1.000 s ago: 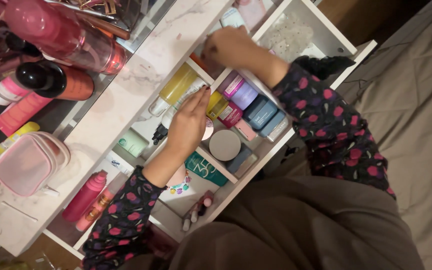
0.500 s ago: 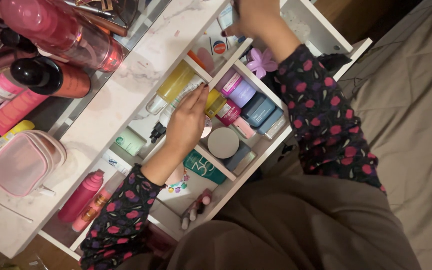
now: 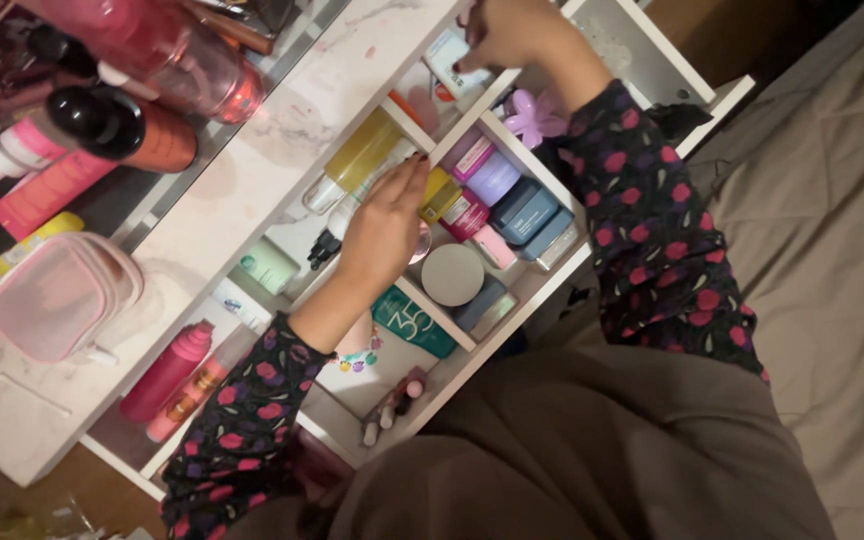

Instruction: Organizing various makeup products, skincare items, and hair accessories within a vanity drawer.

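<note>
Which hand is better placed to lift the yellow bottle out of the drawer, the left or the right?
Probably the left. The left hand rests in the middle compartment, its fingertips right by the yellow bottle. The right hand is busy in the far compartment, fingers on a small white tube.

Two hands work in the drawer: the left hand (image 3: 384,228) and the right hand (image 3: 512,32). Two lilac jars (image 3: 484,170) sit beside two blue jars (image 3: 530,215). One yellow bottle (image 3: 360,158), one lilac hair claw (image 3: 533,116), one round white lid (image 3: 451,274), one teal tube (image 3: 410,322). One pink pouch (image 3: 57,296) rests on the counter (image 3: 252,170).
</note>
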